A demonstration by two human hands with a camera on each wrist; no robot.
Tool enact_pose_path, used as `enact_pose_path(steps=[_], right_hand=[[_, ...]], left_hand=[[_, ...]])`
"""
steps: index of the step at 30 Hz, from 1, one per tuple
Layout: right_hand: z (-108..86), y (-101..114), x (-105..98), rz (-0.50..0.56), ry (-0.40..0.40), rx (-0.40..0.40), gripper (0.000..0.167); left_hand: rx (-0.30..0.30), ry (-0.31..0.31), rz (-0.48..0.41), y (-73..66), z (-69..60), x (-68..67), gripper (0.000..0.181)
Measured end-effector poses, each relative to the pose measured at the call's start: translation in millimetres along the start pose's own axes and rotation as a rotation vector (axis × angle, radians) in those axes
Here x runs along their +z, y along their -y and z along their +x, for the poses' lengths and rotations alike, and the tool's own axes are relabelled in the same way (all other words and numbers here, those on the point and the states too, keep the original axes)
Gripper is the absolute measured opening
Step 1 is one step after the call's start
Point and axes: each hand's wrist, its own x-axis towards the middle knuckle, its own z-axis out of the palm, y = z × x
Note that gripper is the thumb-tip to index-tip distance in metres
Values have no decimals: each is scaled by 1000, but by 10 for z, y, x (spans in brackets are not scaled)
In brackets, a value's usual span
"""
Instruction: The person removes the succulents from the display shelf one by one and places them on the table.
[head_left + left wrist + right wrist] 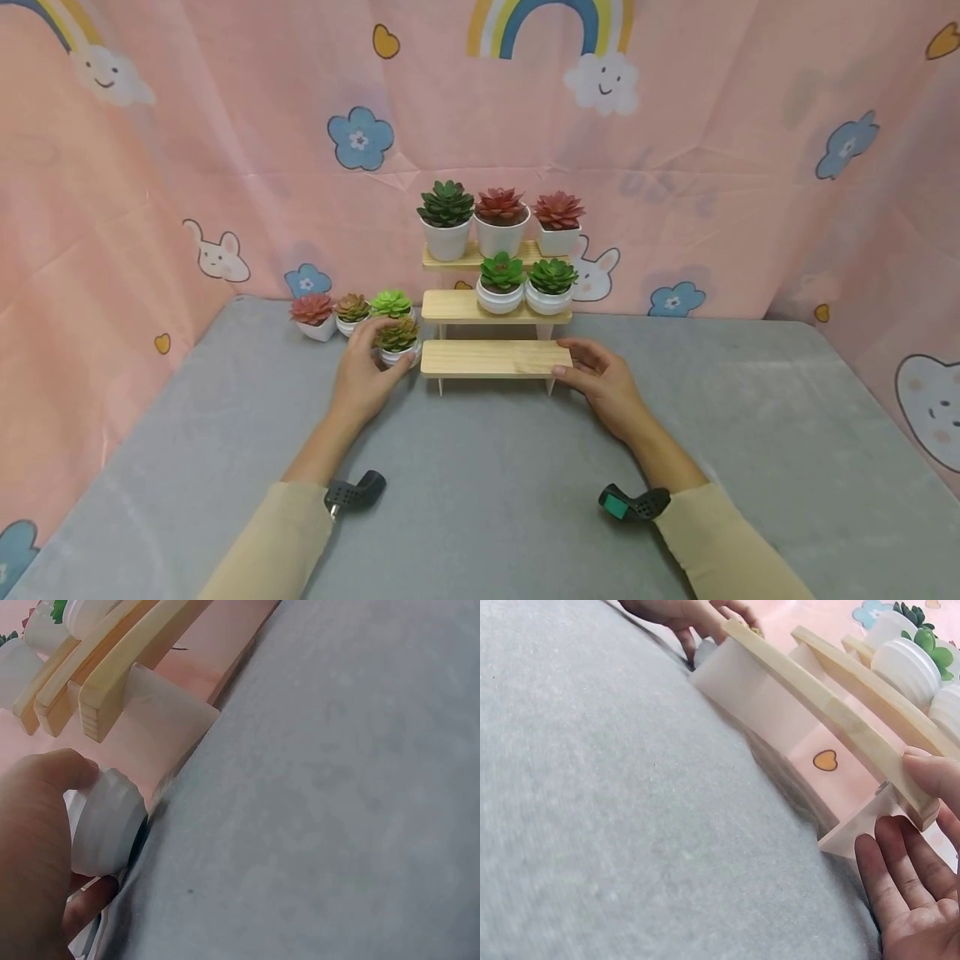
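Observation:
My left hand (363,377) holds a small potted succulent (397,335) with yellow-green leaves, thumb and fingers on either side of its pot. In the left wrist view that white ribbed pot (111,825) sits against the grey surface. My right hand (613,393) grips the right end of the lowest board (487,358) of a three-step wooden display stand. Its thumb (934,774) lies on the board and the other fingers reach beneath, beside a pale leg (862,821). Behind the held pot stands a bright green succulent (392,302), partly hidden.
On the top step are a dark green succulent (446,204) and two red ones; the middle step (450,307) carries two green succulents at its right. A red succulent (312,308) and a brownish one (352,307) stand left on the grey table (480,500). A pink curtain (262,125) hangs behind.

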Motion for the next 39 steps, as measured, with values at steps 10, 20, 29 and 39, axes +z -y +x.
enact_pose_path(steps=[10,20,29,39], right_hand=[[1,2,-6,-8,3,4,54],[4,6,-4,-12,0,1,54],[4,11,-3,-7,5,9,55],[-2,17,-7,-3,7,8,55]], left_hand=[[-4,-56,10,0,-12,-1,50],[-9,-62,1,19,-6,11,42],[-30,-59,-6,12,-5,11,42],[-72,-35,-35,0,11,8,43]])
